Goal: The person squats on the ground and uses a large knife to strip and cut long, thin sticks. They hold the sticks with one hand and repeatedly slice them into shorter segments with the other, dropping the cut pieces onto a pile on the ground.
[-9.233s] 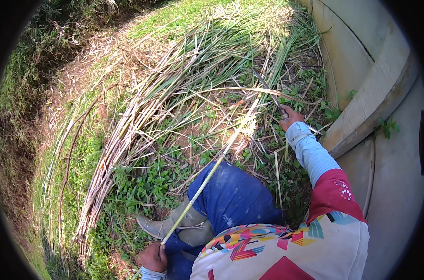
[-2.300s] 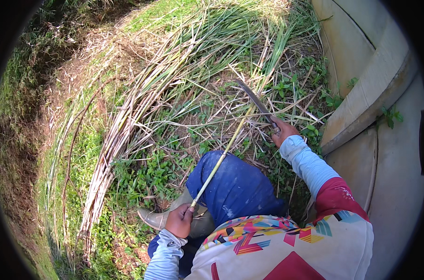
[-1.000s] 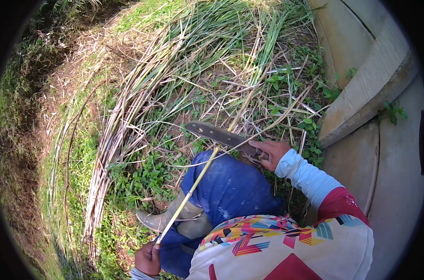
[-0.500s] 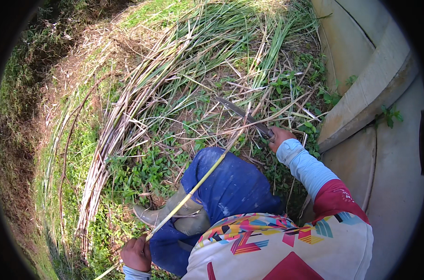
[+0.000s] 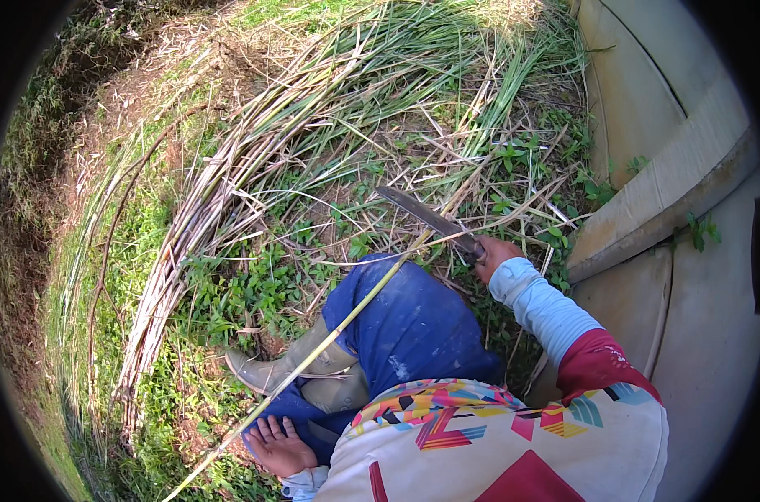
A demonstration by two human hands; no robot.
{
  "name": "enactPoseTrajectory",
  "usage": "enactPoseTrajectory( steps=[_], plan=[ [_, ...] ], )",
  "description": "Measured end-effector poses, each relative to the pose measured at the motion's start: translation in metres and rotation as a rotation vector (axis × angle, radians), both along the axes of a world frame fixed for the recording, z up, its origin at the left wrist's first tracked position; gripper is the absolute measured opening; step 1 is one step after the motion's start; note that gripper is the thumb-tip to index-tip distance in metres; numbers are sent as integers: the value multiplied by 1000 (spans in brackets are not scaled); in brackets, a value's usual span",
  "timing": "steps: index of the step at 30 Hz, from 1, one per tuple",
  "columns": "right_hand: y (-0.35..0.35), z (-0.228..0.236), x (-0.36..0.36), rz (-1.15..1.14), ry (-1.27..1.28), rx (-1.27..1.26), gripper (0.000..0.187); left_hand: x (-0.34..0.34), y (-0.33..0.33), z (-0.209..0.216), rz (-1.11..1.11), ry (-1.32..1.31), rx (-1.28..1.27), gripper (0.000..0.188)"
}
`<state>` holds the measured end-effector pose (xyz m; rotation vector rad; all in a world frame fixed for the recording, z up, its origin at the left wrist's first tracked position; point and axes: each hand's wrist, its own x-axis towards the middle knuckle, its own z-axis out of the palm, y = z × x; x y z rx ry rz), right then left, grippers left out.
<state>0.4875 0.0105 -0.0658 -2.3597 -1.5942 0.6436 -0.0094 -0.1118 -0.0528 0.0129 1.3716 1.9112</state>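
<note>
My right hand [image 5: 497, 257] is closed round the handle of a machete [image 5: 422, 212]. Its dark blade points up and to the left, crossing a long yellow-green stalk [image 5: 359, 307]. The stalk slants from the lower left over my blue-clad raised knee [image 5: 413, 314] and on toward the upper right, where its leafy end merges with dry leaves. My left hand [image 5: 281, 449] lies open beside the lower part of the stalk, palm up and fingers apart. Whether its fingertips touch the stalk I cannot tell.
A large pile of cut stalks with long green leaves [image 5: 229, 180] curves along the left and top. Dry leaf scraps and low weeds cover the ground by my rubber boots [image 5: 267, 372]. A pale concrete wall with a sloping ledge [image 5: 656, 209] stands close on my right.
My left hand has let go of the stalk and turned palm up, moving slightly right. The machete has shifted a little left and down along with my right hand.
</note>
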Motion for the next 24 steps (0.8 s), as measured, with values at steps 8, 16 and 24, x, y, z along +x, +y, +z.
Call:
enactPoseTrajectory(
  steps=[8,16,24],
  plan=[
    [6,21,-26,36,-8,-7,50,-42,65,39,-260,-169,754,54],
    [-23,72,-84,355,162,315,53,-32,125,123,-673,-27,1126,57],
    [-32,16,-27,270,-35,243,49,5,143,145,-791,37,1073,53]
  ],
)
